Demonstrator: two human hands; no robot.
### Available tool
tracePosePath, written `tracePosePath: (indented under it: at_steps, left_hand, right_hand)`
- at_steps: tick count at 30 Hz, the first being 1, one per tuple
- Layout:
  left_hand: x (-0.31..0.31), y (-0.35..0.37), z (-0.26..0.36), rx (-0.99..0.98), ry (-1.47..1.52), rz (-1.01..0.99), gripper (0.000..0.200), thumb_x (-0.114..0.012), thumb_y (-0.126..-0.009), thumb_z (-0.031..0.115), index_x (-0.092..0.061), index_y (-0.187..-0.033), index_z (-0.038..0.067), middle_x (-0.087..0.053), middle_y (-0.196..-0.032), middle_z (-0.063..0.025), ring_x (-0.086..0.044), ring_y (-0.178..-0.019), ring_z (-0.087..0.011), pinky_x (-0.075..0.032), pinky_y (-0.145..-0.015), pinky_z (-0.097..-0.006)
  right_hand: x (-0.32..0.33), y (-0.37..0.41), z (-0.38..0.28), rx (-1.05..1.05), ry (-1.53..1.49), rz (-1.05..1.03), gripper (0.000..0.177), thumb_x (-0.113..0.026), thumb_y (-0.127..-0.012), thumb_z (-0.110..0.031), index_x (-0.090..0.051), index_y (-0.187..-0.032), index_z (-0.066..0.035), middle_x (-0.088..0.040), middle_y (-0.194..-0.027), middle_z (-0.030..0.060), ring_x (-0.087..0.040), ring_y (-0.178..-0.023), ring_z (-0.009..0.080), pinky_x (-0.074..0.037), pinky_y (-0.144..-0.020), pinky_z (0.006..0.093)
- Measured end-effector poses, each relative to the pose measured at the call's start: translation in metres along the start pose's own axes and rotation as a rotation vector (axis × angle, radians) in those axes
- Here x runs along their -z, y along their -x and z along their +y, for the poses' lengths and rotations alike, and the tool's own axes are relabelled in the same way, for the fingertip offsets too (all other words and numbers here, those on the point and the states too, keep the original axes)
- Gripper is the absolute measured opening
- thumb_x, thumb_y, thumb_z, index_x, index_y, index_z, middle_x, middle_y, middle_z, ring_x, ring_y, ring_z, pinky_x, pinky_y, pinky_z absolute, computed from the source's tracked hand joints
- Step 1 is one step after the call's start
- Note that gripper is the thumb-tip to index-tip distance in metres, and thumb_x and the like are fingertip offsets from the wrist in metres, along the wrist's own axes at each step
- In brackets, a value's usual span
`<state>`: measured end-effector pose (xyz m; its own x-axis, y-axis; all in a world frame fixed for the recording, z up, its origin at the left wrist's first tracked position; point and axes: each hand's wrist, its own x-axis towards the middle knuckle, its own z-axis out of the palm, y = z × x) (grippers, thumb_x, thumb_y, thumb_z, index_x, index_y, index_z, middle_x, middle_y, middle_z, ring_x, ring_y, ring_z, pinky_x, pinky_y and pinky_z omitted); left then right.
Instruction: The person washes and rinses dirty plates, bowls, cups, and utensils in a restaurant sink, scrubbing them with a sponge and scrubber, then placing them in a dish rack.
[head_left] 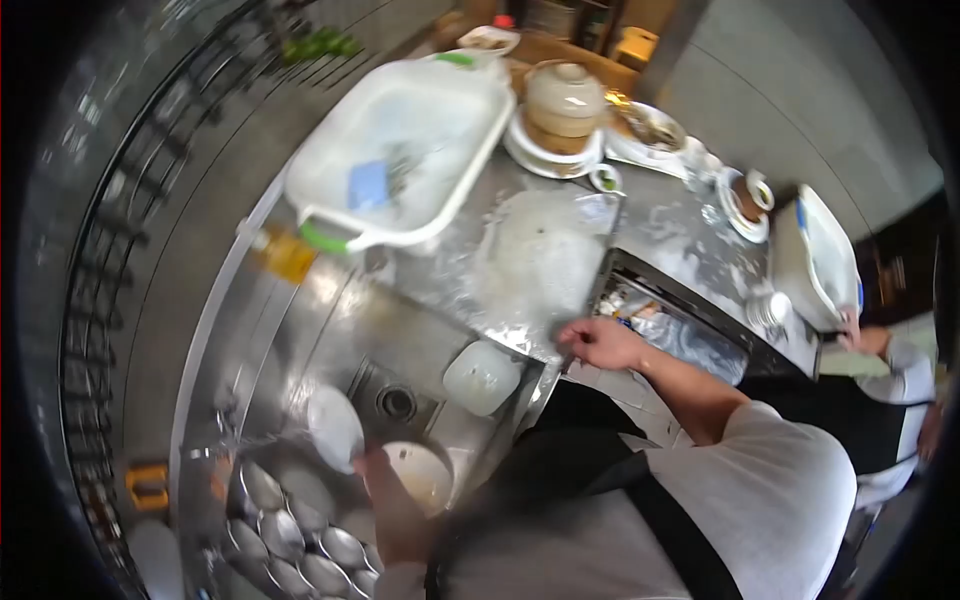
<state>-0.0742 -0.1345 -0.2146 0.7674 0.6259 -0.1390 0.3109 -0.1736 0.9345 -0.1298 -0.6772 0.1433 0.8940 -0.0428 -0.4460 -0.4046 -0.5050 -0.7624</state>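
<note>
My left hand [374, 470], blurred, grips the lower edge of a white dish [335, 428] over the steel sink. Just right of that dish is a round bowl [422, 476] with cloudy liquid. My right hand [598, 344] hangs in the air at the worktop edge, beside a bin opening [690, 335] lined with plastic. Its fingers are loosely bent and no object shows in them. A translucent square container [481, 378] sits near the sink drain [397, 402]. Several metal bowls [282, 533] lie at the lower left.
A white tub [440, 215] with suds and a blue cloth stands on the wet steel worktop [660, 215]. Behind are a lidded pot [565, 98] and used dishes [648, 130]. At the right, a co-worker's hand touches another white tub [810, 260]. Metal racking [110, 210] runs along the left.
</note>
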Motion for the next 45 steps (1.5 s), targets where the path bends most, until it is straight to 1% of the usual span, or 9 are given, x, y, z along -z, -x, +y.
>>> tracePosePath:
  at_steps: [4,9,11,20,27,32,42,43,45]
  left_hand:
    - [0.022,-0.038,0.061,0.797,0.821,0.261,0.041,-0.055,-0.089,0.022,-0.055,-0.125,0.002,-0.061,-0.115,-0.0146,-0.059,-0.104,-0.0286,-0.053,-0.077,-0.0416]
    - [-0.018,-0.002,0.171,1.122,0.693,-0.092,0.040,-0.059,-0.090,0.034,-0.050,-0.124,0.015,-0.056,-0.089,-0.0047,-0.055,-0.075,-0.0186,-0.047,-0.061,-0.0303]
    - [-0.078,0.057,0.214,0.388,0.496,-0.299,0.039,-0.062,-0.091,0.033,-0.052,-0.124,0.014,-0.059,-0.095,-0.0040,-0.058,-0.080,-0.0177,-0.048,-0.065,-0.0308]
    - [-0.336,0.228,0.442,-0.447,0.184,-1.027,0.037,-0.059,-0.092,0.004,-0.052,-0.128,0.003,-0.060,-0.108,-0.0028,-0.056,-0.098,-0.0134,-0.046,-0.087,-0.0273]
    - [-0.434,0.234,0.574,-1.047,-0.169,-0.666,0.051,-0.066,-0.088,0.020,-0.048,-0.131,0.000,-0.051,-0.126,-0.0139,-0.052,-0.113,-0.0229,-0.043,-0.097,-0.0353]
    - [-0.478,0.210,0.610,-0.044,-0.060,-1.288,0.053,-0.054,-0.089,0.047,-0.046,-0.130,0.016,-0.053,-0.122,-0.0067,-0.050,-0.112,-0.0228,-0.046,-0.089,-0.0483]
    - [-0.528,0.178,0.581,-0.288,-0.176,-0.947,0.022,-0.047,-0.084,0.014,-0.056,-0.102,0.008,-0.050,-0.068,-0.0029,-0.048,-0.049,-0.0119,-0.034,-0.038,-0.0268]
    - [-0.556,0.140,0.543,-0.973,-0.427,-0.844,0.021,-0.057,-0.077,0.013,-0.060,-0.097,0.007,-0.055,-0.068,-0.0068,-0.054,-0.057,-0.0198,-0.041,-0.048,-0.0338]
    - [-0.553,0.130,0.548,-1.408,-0.890,-0.734,0.016,-0.056,-0.078,0.015,-0.065,-0.085,0.003,-0.062,-0.079,-0.0153,-0.061,-0.071,-0.0289,-0.048,-0.064,-0.0412]
  right_hand:
    - [0.059,-0.035,-0.015,0.165,0.212,0.346,0.024,-0.059,-0.088,-0.018,-0.067,-0.108,-0.007,-0.069,-0.085,0.0074,-0.065,-0.078,0.0156,-0.053,-0.075,0.0314]
    - [0.213,-0.128,-0.067,0.435,0.324,1.035,0.053,-0.065,-0.084,-0.024,-0.051,-0.132,-0.006,-0.053,-0.127,0.0196,-0.058,-0.110,0.0317,-0.049,-0.094,0.0399]
    - [0.258,-0.161,-0.098,0.581,0.505,0.945,0.066,-0.069,-0.078,-0.032,-0.050,-0.135,-0.007,-0.048,-0.133,0.0218,-0.053,-0.117,0.0369,-0.046,-0.099,0.0432]
    - [0.325,-0.221,-0.183,0.141,0.787,0.124,0.061,-0.067,-0.070,-0.043,-0.064,-0.122,-0.011,-0.064,-0.120,0.0188,-0.061,-0.110,0.0353,-0.050,-0.095,0.0424]
    - [0.403,-0.100,-0.120,0.509,0.349,0.820,0.048,-0.067,-0.070,-0.024,-0.062,-0.113,-0.004,-0.064,-0.110,0.0149,-0.063,-0.098,0.0276,-0.052,-0.085,0.0370]
    - [0.471,0.101,0.040,0.100,0.212,1.481,0.046,-0.063,-0.074,-0.015,-0.058,-0.117,-0.002,-0.064,-0.103,0.0122,-0.065,-0.085,0.0212,-0.053,-0.077,0.0339]
    - [0.502,0.264,0.339,-1.154,0.252,1.084,0.059,-0.058,-0.078,-0.041,-0.065,-0.112,0.007,-0.065,-0.114,0.0292,-0.064,-0.107,0.0384,-0.048,-0.094,0.0449]
    - [0.511,0.267,0.407,-1.185,0.481,1.019,0.056,-0.059,-0.079,-0.037,-0.065,-0.115,0.005,-0.064,-0.117,0.0282,-0.064,-0.107,0.0355,-0.049,-0.092,0.0453]
    - [0.526,0.256,0.408,-1.066,0.584,1.093,0.062,-0.067,-0.078,-0.030,-0.056,-0.128,0.004,-0.064,-0.116,0.0264,-0.062,-0.109,0.0386,-0.049,-0.093,0.0439]
